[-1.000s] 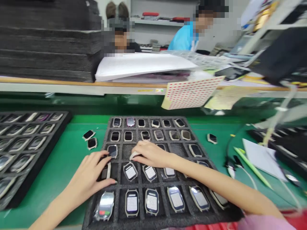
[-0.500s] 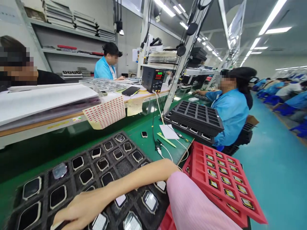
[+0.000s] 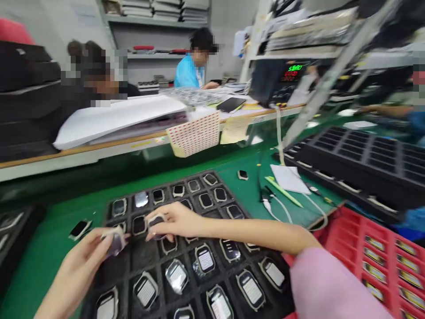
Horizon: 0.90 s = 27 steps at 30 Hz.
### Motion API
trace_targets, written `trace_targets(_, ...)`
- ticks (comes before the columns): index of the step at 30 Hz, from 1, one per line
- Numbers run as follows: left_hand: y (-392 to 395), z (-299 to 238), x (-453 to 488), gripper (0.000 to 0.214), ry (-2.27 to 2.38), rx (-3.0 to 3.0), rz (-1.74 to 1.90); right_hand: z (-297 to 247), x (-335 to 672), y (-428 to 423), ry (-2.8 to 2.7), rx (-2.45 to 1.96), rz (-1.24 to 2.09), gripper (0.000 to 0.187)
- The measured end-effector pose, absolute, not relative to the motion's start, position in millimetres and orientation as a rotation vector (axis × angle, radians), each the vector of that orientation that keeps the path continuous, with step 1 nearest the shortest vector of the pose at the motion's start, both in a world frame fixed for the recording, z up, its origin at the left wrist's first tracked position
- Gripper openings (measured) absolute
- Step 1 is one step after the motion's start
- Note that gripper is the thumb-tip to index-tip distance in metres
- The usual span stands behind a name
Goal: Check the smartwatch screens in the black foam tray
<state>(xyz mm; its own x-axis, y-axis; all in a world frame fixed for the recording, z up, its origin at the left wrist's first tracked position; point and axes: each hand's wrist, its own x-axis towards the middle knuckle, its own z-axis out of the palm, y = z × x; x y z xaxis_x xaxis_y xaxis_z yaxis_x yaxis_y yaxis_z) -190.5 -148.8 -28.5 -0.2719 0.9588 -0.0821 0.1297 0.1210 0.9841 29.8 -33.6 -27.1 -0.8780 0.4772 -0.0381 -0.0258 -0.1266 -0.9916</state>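
A black foam tray (image 3: 139, 252) holds rows of square smartwatch cases, several with lit white screens in the front rows and dark ones behind. My left hand (image 3: 88, 254) is closed around a smartwatch (image 3: 116, 243) with a shiny surface, over the tray's left side. Over the tray's middle left, my right hand (image 3: 182, 220) grips another smartwatch (image 3: 155, 223) between thumb and fingers. Bare pockets show between and below the two hands. Left of the tray, a loose smartwatch (image 3: 80, 229) lies on the green mat; another watch case (image 3: 242, 175) lies behind the tray.
Red trays (image 3: 348, 235) with small yellow-edged parts stand at right, below stacked black trays (image 3: 361, 155). Cables (image 3: 280, 206), a green pen (image 3: 283, 191) and white paper (image 3: 288, 178) lie on the mat. A power supply (image 3: 275, 84) stands on the shelf. Co-workers sit beyond.
The view has swung left. My left hand has come into view with a smartwatch. My right hand, earlier low at the tray's front left, now grips a smartwatch above the tray.
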Motion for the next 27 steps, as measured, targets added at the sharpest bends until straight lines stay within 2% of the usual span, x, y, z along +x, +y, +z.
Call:
trace_targets(3, -125.8, -19.1, -170.9, 0.03, 1.243, 0.826, 1.343, -17.3, 37.9, -30.3, -1.614, -0.536, 2.219, 0.053)
trace_targets(4, -118.5, -17.2, -165.5, 0.033, 1.167, 0.78, 1.368, -16.3, 39.8, -29.4, -1.555, -0.55, 2.254, 0.055)
trace_targets(10, -102.8, -19.6, -147.9, 0.037, 1.089, 0.7, 1.36, -22.3, 46.1, -21.3, -1.461, -0.482, 2.302, 0.044)
trace_targets(15, -108.7, -34.5, -150.7, 0.051, 1.34, 0.979, 1.188, -28.5, 44.1, -13.9, -1.337, -0.43, 2.456, 0.047)
trace_targets(20, -115.2, -45.3, -157.8, 0.046, 1.517, 1.34, 1.146, -34.5, 40.7, -13.4, -1.291, -0.4, 2.565, 0.044)
trace_targets(27, -119.9, -44.9, -155.9, 0.052, 1.588, 1.484, 1.159, -36.7, 39.4, -15.8, -1.279, -0.388, 2.58, 0.047)
